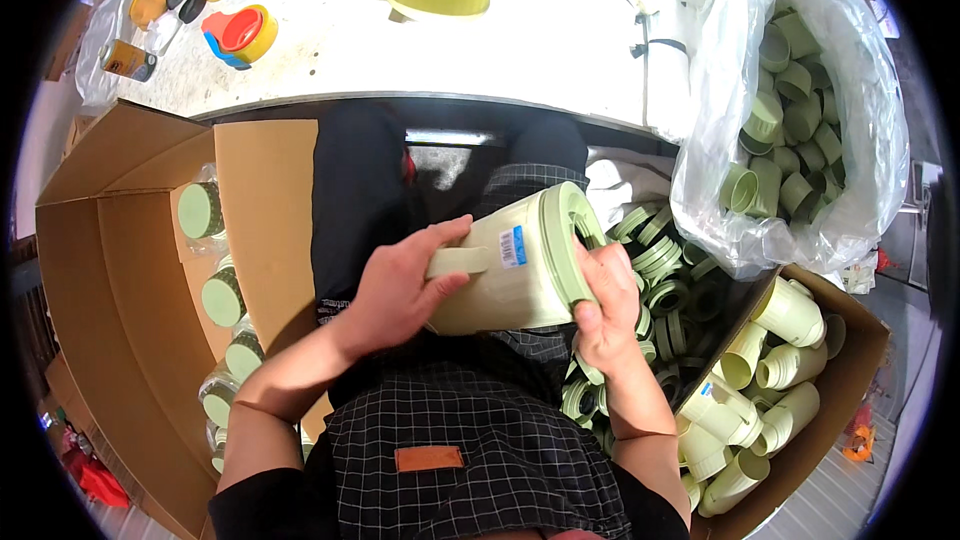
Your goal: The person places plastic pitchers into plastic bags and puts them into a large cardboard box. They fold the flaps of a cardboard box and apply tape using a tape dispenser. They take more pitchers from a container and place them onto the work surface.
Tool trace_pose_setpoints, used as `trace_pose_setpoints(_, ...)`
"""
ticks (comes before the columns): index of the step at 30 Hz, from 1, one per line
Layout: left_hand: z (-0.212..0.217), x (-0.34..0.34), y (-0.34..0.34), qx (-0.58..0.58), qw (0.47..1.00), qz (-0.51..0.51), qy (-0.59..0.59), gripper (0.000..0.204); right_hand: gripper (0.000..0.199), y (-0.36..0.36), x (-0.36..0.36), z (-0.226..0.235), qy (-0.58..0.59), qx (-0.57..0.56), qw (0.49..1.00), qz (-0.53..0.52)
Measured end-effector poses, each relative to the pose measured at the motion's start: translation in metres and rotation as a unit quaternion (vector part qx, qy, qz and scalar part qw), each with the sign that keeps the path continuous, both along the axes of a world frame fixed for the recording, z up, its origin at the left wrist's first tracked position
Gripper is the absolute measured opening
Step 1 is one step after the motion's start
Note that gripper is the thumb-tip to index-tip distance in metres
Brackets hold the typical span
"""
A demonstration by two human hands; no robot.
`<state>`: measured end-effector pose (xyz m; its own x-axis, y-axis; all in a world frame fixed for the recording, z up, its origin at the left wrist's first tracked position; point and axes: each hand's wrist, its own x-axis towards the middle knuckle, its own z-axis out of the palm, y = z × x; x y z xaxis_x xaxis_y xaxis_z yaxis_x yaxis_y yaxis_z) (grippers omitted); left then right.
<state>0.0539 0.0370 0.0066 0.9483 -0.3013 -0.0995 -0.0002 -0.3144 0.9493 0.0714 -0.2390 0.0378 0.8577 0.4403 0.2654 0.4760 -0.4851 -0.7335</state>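
Observation:
My left hand [400, 285] wraps the body and handle of a pale green plastic jug [520, 265] lying sideways over my lap. A small blue and white sticker sits on its side. My right hand [605, 305] grips the green ring lid [572, 240] at the jug's mouth, fingers on its rim. Both hands hold the same jug above my checked apron.
A cardboard box [100, 270] on my left holds bagged jugs with green lids. On my right lie a heap of green rings [670, 280], a box of bare jugs [770, 380] and a clear bag of green parts [800, 120]. A white table [520, 30] carries tape rolls and a green lid.

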Motion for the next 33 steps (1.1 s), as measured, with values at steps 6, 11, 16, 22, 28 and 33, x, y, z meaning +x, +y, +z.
trace_pose_setpoints(6,0.018,-0.029,-0.040,0.165,0.982,-0.060,-0.070,0.064,0.054,-0.001,0.021,0.005,0.168,-0.013,0.984,-0.064)
trace_pose_setpoints(11,-0.003,-0.007,-0.010,0.082,0.987,-0.055,-0.125,0.054,0.089,-0.038,0.080,0.067,0.078,0.041,0.994,-0.066)
trace_pose_setpoints(16,0.006,0.000,-0.022,0.084,0.991,-0.079,-0.069,0.055,0.095,-0.001,0.054,-0.007,0.215,0.037,0.976,-0.014)
trace_pose_setpoints(22,0.002,-0.002,-0.019,0.087,0.989,-0.052,-0.105,0.058,0.103,-0.097,0.128,0.014,0.121,0.116,0.980,-0.108)
trace_pose_setpoints(28,0.059,0.043,-0.025,0.009,0.969,-0.157,-0.192,0.052,0.104,-0.019,0.060,-0.056,0.251,0.176,0.952,0.018)
trace_pose_setpoints(33,0.027,0.178,-0.077,0.051,0.933,-0.061,-0.350,0.015,0.102,-0.030,0.072,-0.053,0.240,0.127,0.962,0.031)
